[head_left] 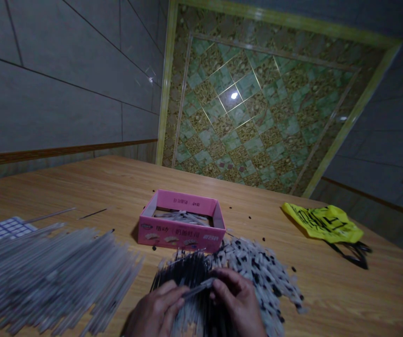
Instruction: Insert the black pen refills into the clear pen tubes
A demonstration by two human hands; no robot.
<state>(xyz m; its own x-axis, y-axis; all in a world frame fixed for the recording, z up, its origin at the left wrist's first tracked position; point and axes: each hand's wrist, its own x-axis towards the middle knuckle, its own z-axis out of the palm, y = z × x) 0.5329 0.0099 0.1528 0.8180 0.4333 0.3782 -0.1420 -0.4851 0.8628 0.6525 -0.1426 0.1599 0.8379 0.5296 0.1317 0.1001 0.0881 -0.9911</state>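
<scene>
Both my hands work at the near edge of a wooden table (345, 290). My left hand (155, 311) and my right hand (236, 299) pinch the two ends of one thin pen refill (197, 289) between them. Beneath them lies a bundle of black refills (183, 271). To the right of it spreads a heap of small grey-and-black pen parts (261, 267). A pink cardboard box (182, 231) with a few assembled pieces inside stands just beyond the hands.
A big pile of grey tubes (47, 276) fills the left of the table. A squared sheet (6, 228) lies at the far left. A yellow plastic bag (324, 222) with black handles lies at the right. Small black bits are scattered around the box.
</scene>
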